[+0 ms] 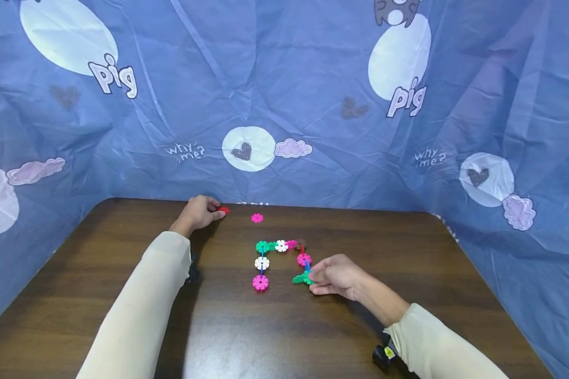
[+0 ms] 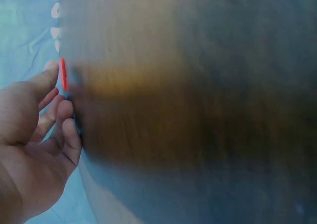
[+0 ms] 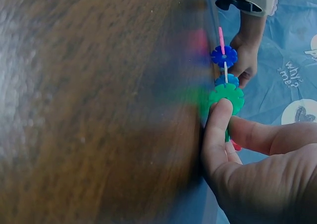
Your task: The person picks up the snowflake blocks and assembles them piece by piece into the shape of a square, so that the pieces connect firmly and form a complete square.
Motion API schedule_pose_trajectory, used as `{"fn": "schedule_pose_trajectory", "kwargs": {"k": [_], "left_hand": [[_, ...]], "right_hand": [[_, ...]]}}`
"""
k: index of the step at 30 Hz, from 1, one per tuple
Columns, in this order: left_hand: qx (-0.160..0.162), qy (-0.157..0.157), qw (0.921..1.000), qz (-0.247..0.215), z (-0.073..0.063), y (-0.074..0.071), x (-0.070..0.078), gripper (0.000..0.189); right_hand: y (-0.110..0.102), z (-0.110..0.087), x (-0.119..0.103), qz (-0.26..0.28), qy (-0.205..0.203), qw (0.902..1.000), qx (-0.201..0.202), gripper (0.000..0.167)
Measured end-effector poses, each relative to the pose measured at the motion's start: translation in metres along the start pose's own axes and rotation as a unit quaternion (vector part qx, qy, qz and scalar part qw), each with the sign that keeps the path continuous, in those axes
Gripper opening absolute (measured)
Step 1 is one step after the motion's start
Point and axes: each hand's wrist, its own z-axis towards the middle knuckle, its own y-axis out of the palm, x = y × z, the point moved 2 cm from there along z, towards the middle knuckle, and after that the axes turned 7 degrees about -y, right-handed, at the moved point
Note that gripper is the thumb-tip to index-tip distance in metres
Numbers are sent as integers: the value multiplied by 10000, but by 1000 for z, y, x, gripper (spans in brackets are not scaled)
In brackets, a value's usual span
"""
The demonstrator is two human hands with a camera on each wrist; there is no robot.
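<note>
At the far edge of the table, my left hand (image 1: 199, 211) has its thumb and fingers at a red notched plastic disc (image 1: 224, 210); in the left wrist view the red disc stands edge-on at the fingertips. My right hand (image 1: 337, 276) pinches a green notched disc (image 3: 229, 98) between thumb and fingers. That green disc belongs to a chain of interlocking discs bent into an arch shape on the table. Along the chain come a pink disc (image 1: 304, 259), a white disc (image 1: 281, 246), a green corner disc (image 1: 262, 246) and a pink end disc (image 1: 260, 282). Blue discs appear edge-on.
A loose pink disc (image 1: 257, 218) lies near the back edge, right of the left hand. The brown wooden table (image 1: 237, 337) meets a blue printed cloth (image 1: 284, 95) behind and at both sides. Black straps with cameras sit at both wrists.
</note>
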Motion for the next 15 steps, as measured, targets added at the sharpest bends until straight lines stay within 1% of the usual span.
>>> {"fn": "schedule_pose_trajectory", "kwargs": {"k": [5, 8, 11, 15], "left_hand": [[-80, -192, 9994, 291, 2, 0, 6, 38], [-93, -298, 9989, 350, 3, 1, 9, 34], [-68, -241, 9993, 261, 3, 1, 11, 30], [11, -42, 10000, 5, 2, 2, 12, 26]], "right_hand": [[1, 0, -2, -19, 42, 10000, -2, 17], [1, 0, -2, -16, 51, 10000, -49, 18], [2, 0, -1, -21, 37, 10000, -63, 18], [2, 0, 0, -18, 39, 10000, -29, 17]]}}
